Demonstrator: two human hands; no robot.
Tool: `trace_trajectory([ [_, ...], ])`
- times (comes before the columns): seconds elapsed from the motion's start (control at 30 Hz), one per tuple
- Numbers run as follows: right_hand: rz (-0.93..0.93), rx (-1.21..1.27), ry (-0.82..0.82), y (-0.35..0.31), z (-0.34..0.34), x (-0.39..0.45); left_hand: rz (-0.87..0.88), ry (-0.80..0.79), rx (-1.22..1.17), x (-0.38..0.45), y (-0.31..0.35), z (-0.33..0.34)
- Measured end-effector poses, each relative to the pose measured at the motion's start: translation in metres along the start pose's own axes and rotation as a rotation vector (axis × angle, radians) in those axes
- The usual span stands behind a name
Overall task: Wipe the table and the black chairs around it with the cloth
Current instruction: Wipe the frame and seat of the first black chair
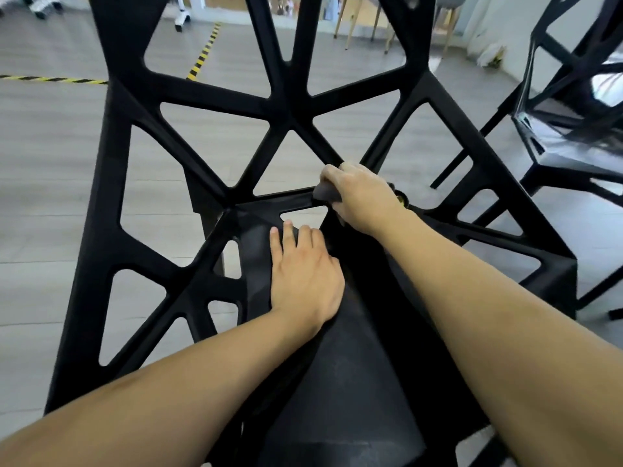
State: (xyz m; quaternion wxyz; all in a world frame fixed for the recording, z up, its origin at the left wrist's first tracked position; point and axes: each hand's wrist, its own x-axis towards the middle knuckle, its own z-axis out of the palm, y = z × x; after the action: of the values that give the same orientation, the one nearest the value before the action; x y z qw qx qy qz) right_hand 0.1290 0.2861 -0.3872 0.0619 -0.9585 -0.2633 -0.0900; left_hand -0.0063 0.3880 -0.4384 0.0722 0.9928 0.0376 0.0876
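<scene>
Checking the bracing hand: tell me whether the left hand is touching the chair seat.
Touching. The head view shows the left hand lying flat on the black chair seat, fingers straight, no gap under the palm.

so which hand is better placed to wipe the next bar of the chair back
Probably the right hand: it grips the cloth against the black chair back's bars. The left hand rests flat on the seat, holding nothing.

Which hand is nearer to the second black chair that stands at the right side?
The right hand. It grips the cloth on a bar of the near chair's back, closer to the second chair. The left hand rests flat on the seat, farther left.
</scene>
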Motion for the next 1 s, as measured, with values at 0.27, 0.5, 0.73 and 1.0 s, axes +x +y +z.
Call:
trace_trajectory([
  [0.27,0.105,0.112,0.091,-0.004,0.004,-0.058,-0.016,0.019,-0.106,0.004,-0.005,0.001],
  [0.5,0.137,0.072,0.051,0.010,-0.016,-0.121,-0.175,0.055,-0.544,0.007,-0.016,-0.018],
  [0.73,0.195,0.184,0.082,-0.076,-0.014,-0.170,-0.062,-0.141,-0.317,0.020,-0.029,-0.030],
  [1.0,0.204,0.285,0.142,-0.216,-0.033,-0.230,0.017,-0.223,-0.275,0.020,-0.032,-0.048],
])
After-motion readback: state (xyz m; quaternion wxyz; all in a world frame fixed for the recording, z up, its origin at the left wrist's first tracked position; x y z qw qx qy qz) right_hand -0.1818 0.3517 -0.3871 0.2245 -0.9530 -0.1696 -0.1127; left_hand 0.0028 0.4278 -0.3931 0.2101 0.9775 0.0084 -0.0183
